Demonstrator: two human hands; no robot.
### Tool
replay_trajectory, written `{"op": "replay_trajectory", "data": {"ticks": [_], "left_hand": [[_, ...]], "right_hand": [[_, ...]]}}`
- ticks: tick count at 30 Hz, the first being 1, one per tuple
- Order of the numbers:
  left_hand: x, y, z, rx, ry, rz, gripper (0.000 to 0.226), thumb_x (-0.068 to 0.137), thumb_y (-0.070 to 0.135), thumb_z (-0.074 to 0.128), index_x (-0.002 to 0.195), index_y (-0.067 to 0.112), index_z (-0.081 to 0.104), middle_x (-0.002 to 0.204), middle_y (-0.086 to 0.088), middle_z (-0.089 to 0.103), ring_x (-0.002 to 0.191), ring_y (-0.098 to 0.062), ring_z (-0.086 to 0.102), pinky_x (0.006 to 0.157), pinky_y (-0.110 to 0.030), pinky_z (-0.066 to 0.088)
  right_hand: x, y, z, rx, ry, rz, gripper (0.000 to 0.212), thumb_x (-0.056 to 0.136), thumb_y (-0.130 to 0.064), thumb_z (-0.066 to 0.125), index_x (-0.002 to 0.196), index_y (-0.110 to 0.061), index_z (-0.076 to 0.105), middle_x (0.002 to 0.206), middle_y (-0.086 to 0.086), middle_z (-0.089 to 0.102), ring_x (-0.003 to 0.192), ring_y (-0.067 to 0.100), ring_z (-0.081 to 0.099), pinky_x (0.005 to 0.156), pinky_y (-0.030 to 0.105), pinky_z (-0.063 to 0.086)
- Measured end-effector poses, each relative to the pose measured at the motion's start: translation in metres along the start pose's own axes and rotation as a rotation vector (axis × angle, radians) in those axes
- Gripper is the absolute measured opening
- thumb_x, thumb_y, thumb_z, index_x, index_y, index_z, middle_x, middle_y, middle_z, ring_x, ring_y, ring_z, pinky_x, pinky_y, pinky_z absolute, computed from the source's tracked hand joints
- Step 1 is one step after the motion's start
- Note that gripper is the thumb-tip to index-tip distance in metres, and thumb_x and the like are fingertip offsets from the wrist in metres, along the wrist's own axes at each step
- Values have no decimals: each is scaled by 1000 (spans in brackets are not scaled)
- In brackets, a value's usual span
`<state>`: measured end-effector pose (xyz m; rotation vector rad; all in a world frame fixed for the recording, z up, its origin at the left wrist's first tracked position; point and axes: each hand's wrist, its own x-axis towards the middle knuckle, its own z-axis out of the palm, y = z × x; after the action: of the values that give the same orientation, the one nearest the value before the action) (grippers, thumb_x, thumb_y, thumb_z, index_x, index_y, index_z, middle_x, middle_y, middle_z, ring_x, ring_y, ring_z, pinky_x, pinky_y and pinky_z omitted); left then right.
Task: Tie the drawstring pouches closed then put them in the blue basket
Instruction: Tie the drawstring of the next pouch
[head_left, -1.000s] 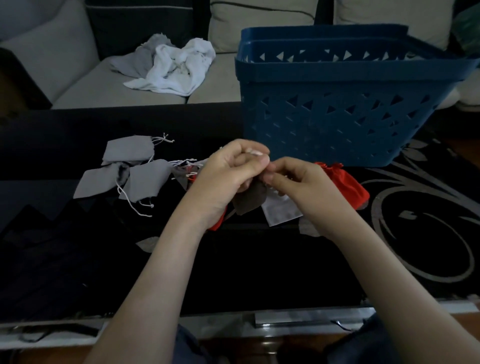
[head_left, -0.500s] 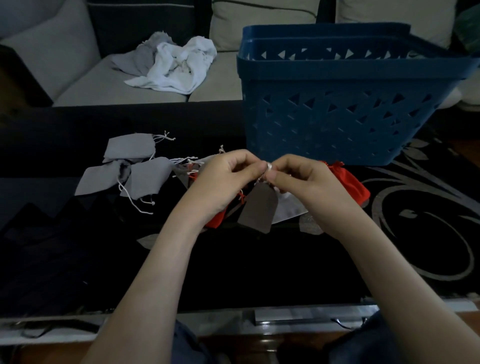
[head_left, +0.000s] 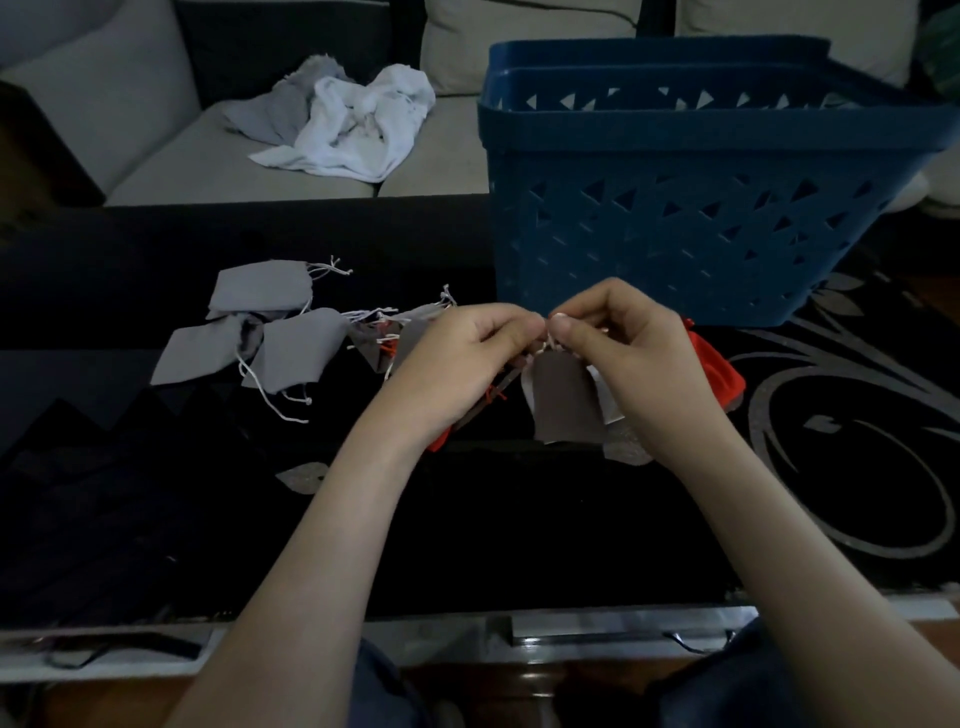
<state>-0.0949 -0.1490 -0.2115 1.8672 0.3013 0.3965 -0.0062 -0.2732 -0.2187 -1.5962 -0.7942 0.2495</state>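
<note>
A small dark grey pouch (head_left: 563, 400) hangs in the air by its white drawstring, just in front of the blue basket (head_left: 675, 218). My left hand (head_left: 462, 358) and my right hand (head_left: 628, 348) each pinch the string at the pouch's mouth, fingertips almost touching. Several light grey pouches (head_left: 260, 332) with loose white strings lie on the dark table to the left. A red pouch (head_left: 717, 374) lies behind my right hand, and a bit of another red pouch (head_left: 441, 439) shows under my left wrist.
The black table (head_left: 519, 519) has a silver swirl pattern on its right side. Behind it is a grey sofa (head_left: 182, 171) with a crumpled white and grey cloth (head_left: 353, 124). The basket stands on the table's far right.
The pouch has swung from my left hand's side to hang straight down beneath both hands. My fingertips have come closer together over its mouth.
</note>
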Motion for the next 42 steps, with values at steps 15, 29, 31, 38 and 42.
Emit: {"op": "replay_trajectory", "data": {"ticks": [15,29,31,38,42], "left_hand": [[3,-1,1,-300,144,-8,15,88,9,61,76,14,68,65,11,63,58,1,53,59,-15,40],[1,0,3,-128,110,7,20,89,6,61,104,16,70,79,9,69,78,0,64,73,-13,46],[2,-2,4,-60,152,2,20,88,9,64,103,21,67,76,3,68,78,-10,65,75,-22,48],[5,-6,13,-9,288,-27,4,86,11,68,84,15,68,82,-3,73,80,-14,68,79,-33,53],[5,-7,17,41,331,-3,10,89,13,63,86,19,71,85,3,73,85,-9,68,84,-33,54]], "right_hand": [[4,7,-1,-377,-128,-53,17,95,-18,53,98,-15,69,85,-7,49,85,6,50,77,9,35],[6,4,-11,-299,-62,185,31,92,-29,58,64,-16,58,75,-2,48,89,15,48,84,31,36],[4,1,-9,-89,-60,249,31,95,-23,54,69,-6,52,70,5,43,73,12,43,72,26,32],[0,-3,-1,127,-98,175,22,95,-2,46,83,-10,63,74,-10,64,70,-5,57,69,8,44],[-1,1,1,-96,-54,16,24,90,1,54,86,-20,66,85,-8,68,88,9,63,88,32,48]]}}
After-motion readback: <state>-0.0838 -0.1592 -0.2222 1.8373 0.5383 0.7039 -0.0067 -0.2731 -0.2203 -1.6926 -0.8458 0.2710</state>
